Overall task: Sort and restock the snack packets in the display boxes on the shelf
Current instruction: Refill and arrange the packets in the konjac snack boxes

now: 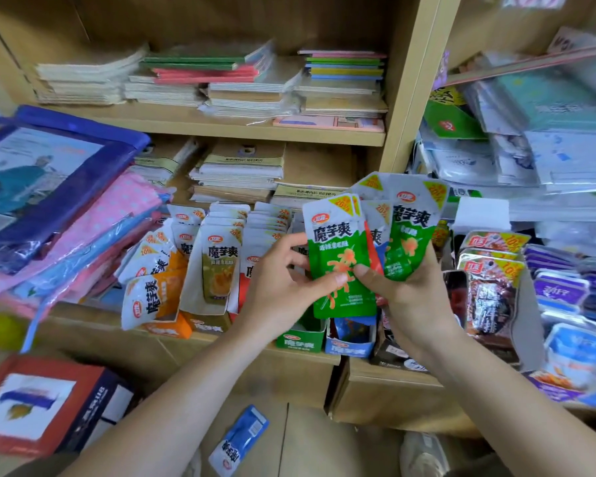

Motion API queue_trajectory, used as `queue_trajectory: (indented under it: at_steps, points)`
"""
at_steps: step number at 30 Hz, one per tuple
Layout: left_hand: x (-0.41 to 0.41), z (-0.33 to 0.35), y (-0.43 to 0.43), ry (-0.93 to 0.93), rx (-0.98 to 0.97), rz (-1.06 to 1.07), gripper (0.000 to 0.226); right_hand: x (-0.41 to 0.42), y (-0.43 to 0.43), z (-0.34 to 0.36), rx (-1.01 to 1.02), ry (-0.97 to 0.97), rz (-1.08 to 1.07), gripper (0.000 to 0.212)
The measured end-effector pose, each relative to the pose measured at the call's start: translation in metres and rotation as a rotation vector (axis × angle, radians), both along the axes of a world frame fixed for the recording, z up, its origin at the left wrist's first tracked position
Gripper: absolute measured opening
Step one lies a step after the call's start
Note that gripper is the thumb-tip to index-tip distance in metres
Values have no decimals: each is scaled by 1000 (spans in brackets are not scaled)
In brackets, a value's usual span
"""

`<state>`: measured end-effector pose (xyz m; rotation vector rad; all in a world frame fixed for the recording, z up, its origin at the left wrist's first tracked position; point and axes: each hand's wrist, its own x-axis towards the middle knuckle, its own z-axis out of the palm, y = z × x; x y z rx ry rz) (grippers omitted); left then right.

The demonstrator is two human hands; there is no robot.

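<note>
Left hand is pinching the front green packet from the mixed fan the right hand is gripping above the green display box; risk: the loosely fanned packets are likely slipping floorward or into the wrong box.

Head-worn wide-angle camera looks forward and down at a wooden shelf from close range.
The left hand and right hand, holding snack packets, fill the centre; forearms enter from the bottom edge, floor showing beneath.
</note>
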<state>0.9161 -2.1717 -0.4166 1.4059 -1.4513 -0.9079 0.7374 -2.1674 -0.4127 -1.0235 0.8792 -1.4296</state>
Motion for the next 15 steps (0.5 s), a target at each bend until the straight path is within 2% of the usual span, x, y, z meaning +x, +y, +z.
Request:
queue_trajectory:
  at_steps: [1, 5, 7, 12, 15]
  points:
    - [1, -1, -2, 2, -5, 14, 57, 2, 1, -1, 3, -5, 14, 62]
    - [16, -2, -8, 206, 55, 64, 57, 4, -3, -4, 38, -45, 4, 61]
    - [23, -2, -11, 230, 74, 79, 57, 4, -6, -3, 59, -38, -24, 60]
    - [36, -3, -14, 217, 58, 151, 53, 2, -7, -3, 84, 1, -123, 56]
    - [47, -9, -19, 50, -9, 261, 48, -4, -11, 2, 63, 9, -227, 58]
